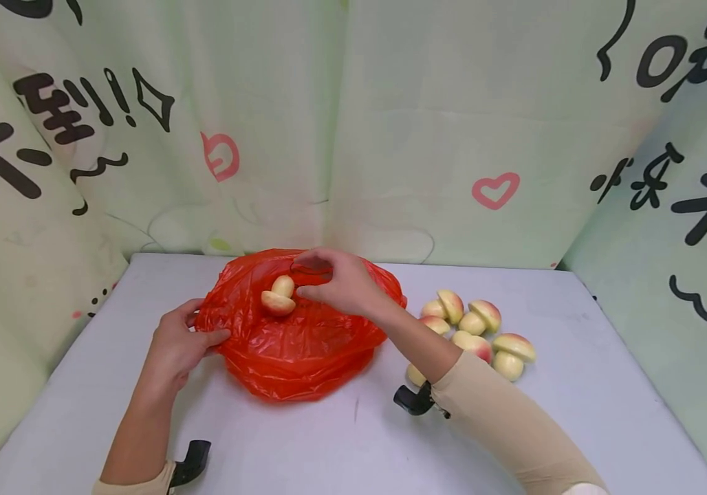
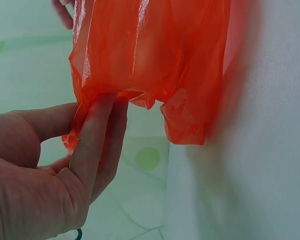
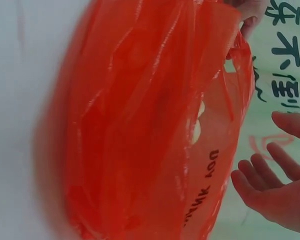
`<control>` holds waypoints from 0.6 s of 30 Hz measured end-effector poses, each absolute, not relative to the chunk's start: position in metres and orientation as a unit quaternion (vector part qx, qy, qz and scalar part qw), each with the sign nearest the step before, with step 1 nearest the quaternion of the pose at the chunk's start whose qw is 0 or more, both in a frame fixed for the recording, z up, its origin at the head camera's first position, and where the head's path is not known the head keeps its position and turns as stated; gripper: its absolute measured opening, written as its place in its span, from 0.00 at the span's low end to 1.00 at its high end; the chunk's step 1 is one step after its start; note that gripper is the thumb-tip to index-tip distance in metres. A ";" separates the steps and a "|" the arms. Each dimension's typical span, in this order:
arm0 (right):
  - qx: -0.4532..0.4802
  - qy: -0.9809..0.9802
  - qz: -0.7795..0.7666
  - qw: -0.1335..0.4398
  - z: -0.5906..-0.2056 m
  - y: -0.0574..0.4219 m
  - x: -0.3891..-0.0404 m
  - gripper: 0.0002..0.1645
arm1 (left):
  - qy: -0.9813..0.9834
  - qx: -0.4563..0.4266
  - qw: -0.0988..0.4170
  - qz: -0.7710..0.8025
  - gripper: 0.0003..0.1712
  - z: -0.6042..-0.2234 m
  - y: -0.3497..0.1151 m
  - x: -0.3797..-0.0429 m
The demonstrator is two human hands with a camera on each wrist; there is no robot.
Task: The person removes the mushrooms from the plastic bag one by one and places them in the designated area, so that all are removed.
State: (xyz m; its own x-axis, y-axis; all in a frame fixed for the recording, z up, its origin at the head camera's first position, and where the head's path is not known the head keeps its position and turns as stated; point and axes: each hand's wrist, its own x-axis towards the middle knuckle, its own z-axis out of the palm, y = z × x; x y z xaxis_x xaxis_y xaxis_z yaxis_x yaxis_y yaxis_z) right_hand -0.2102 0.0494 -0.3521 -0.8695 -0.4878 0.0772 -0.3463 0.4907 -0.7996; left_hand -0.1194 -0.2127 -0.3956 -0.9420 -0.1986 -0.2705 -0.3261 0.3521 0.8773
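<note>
A red plastic bag (image 1: pixel 304 364) lies on the table with its mouth spread upward. Inside it, a cream mushroom (image 1: pixel 278 295) with a reddish cap is visible. My left hand (image 1: pixel 177 344) pinches the bag's left rim between thumb and fingers, as the left wrist view also shows at the bag's edge (image 2: pixel 150 55). Over the right part of the mouth hovers my right hand (image 1: pixel 347 282), holding nothing. In the right wrist view its fingers (image 3: pixel 257 187) are spread and slightly bent, apart from the bag. How much lies deeper in the bag is hidden.
Several similar mushrooms (image 1: pixel 511 354) lie in a cluster right of the bag, partly behind my right forearm. The white table (image 1: pixel 595 412) ends at a printed curtain (image 1: pixel 421 137) at the back, with more curtain on both sides.
</note>
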 end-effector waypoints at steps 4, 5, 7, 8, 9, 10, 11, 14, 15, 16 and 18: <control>-0.251 0.868 -0.417 0.096 -0.346 0.038 -0.215 0.28 | 0.821 -0.159 0.060 0.545 0.43 -0.396 -0.214 -0.120; -0.254 0.870 -0.411 0.100 -0.344 0.035 -0.217 0.28 | 0.821 -0.159 0.060 0.545 0.43 -0.396 -0.214 -0.120; -0.263 0.871 -0.400 0.110 -0.342 0.030 -0.219 0.29 | 0.821 -0.160 0.061 0.544 0.43 -0.396 -0.214 -0.121; -0.265 0.871 -0.396 0.117 -0.341 0.028 -0.220 0.28 | 0.821 -0.160 0.062 0.545 0.43 -0.396 -0.215 -0.121; -0.267 0.872 -0.392 0.122 -0.339 0.026 -0.222 0.28 | 0.821 -0.159 0.062 0.544 0.43 -0.396 -0.214 -0.121; -0.269 0.873 -0.386 0.127 -0.339 0.023 -0.223 0.28 | 0.821 -0.159 0.063 0.544 0.43 -0.396 -0.214 -0.121; -0.270 0.874 -0.381 0.132 -0.339 0.021 -0.224 0.28 | 0.821 -0.157 0.064 0.545 0.43 -0.396 -0.214 -0.121; -0.271 0.879 -0.362 0.152 -0.340 0.016 -0.229 0.29 | 0.821 -0.156 0.067 0.545 0.43 -0.397 -0.214 -0.121; -0.272 0.880 -0.356 0.157 -0.342 0.014 -0.231 0.29 | 0.822 -0.156 0.067 0.544 0.43 -0.397 -0.214 -0.121; -0.275 0.881 -0.350 0.163 -0.343 0.012 -0.232 0.29 | 0.822 -0.155 0.067 0.544 0.43 -0.398 -0.214 -0.121; -0.278 0.884 -0.335 0.172 -0.345 0.008 -0.235 0.31 | 0.823 -0.155 0.066 0.543 0.44 -0.398 -0.214 -0.121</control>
State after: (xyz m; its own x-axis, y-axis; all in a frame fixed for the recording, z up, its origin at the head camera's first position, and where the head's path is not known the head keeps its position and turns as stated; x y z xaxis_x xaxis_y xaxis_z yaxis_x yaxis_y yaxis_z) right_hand -0.2347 0.0076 -0.3454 -0.7862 -0.6067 -0.1169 -0.3764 0.6204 -0.6881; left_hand -0.1214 -0.2143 -0.3981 -0.9433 -0.1838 -0.2765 -0.3266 0.3630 0.8727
